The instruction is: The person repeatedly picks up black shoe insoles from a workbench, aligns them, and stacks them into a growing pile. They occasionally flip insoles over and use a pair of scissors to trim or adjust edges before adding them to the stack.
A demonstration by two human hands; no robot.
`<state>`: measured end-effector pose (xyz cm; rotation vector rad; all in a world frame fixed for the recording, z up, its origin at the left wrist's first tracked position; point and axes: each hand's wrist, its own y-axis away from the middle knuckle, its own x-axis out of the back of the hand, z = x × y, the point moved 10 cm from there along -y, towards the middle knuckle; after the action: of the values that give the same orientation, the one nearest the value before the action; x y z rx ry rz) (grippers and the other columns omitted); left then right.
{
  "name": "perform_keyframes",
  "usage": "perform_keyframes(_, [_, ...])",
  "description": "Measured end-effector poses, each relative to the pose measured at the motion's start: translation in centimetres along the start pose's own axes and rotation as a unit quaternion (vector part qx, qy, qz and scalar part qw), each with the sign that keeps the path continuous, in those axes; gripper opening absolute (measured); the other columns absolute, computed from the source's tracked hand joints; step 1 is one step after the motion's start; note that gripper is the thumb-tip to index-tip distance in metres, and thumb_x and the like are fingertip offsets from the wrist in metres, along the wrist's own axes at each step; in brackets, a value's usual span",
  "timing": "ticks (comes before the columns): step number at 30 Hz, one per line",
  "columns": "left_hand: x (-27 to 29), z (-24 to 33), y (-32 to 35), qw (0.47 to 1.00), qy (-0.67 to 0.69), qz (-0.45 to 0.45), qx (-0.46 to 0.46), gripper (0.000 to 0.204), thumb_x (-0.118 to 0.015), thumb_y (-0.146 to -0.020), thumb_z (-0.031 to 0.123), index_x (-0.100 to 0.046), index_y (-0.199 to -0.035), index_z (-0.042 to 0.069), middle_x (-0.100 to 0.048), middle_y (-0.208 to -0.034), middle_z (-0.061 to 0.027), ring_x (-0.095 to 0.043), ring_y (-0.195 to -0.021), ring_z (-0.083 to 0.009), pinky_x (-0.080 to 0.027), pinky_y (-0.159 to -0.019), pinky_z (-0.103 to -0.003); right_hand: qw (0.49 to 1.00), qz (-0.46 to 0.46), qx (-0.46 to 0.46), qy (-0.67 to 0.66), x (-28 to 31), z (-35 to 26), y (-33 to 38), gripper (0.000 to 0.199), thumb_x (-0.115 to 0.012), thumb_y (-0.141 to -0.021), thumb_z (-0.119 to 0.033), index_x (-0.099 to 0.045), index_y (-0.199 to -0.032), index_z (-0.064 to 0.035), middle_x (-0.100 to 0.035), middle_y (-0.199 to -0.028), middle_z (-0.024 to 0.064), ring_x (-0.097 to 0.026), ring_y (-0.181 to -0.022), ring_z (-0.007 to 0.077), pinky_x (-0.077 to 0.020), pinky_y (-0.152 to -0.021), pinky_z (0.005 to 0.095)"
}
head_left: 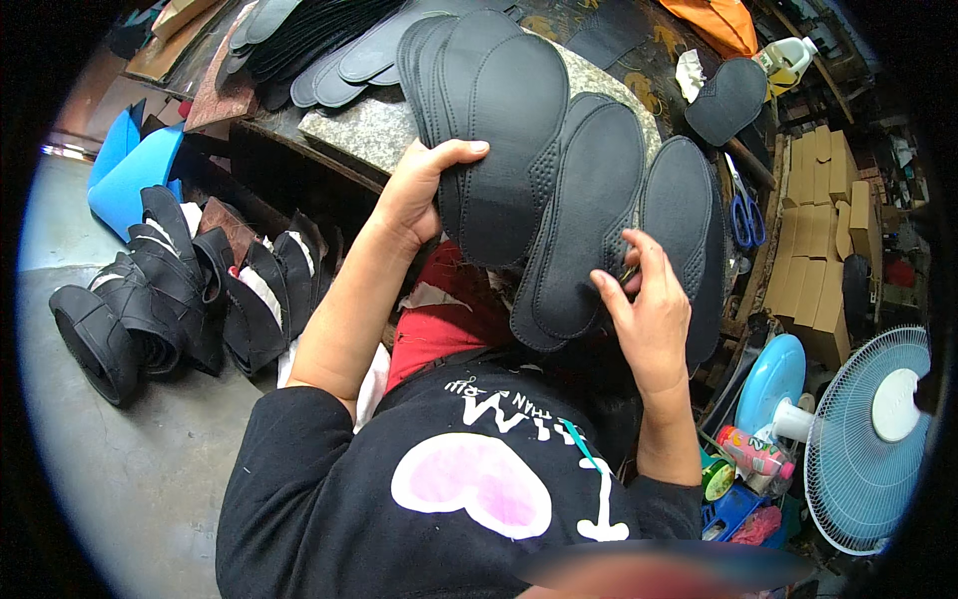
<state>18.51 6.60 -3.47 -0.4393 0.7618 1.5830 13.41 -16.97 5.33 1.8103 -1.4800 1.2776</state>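
My left hand [419, 190] is closed on the edge of a fanned stack of black insoles [504, 130], its thumb lying across the top one. The insoles have stitched borders and a patch of raised dots at the side. My right hand [649, 309] is in front of a second group of black insoles [589, 200], fingers bent and apart from the thumb. Its thumb tip and fingertips lie over the face and edge of the front insole; no firm grip shows. More black insoles [679, 210] stand to the right, partly behind that hand.
A speckled stone slab [359, 135] lies on the bench, with piled insoles [329, 75] at the back left. Blue-handled scissors [743, 215] lie to the right, near cardboard boxes [813, 240] and a fan [868, 439]. Bundled black pieces [170, 299] sit on the floor at left.
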Motion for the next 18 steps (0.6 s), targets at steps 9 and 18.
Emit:
perform_keyframes(9, [-0.5, -0.6, -1.2, 0.999, -0.011, 0.001, 0.037, 0.034, -0.066, -0.079, 0.003, -0.057, -0.110, -0.008, -0.066, -0.099, -0.0171, -0.068, -0.084, -0.0251, -0.058, -0.079, -0.038, 0.992, -0.015, 0.011, -0.127, -2.1, 0.0, -4.5, 0.040, -0.069, -0.082, -0.016, -0.055, -0.119, -0.0062, -0.062, -0.088, 0.0142, -0.061, -0.067, 0.0233, -0.0496, -0.066, 0.0368])
perform_keyframes(18, [-2.0, 2.2, 1.3, 0.998, 0.013, -0.039, -0.045, 0.038, -0.063, -0.078, 0.001, -0.056, -0.115, -0.006, -0.066, -0.102, -0.0154, -0.067, -0.087, -0.0251, -0.057, -0.080, -0.037, 0.977, 0.021, 0.019, -0.213, -0.3, 0.2, -5.9, 0.033, -0.068, -0.085, -0.015, -0.060, -0.114, -0.0010, -0.063, -0.086, 0.0106, -0.058, -0.070, 0.0145, -0.0496, -0.067, 0.0286])
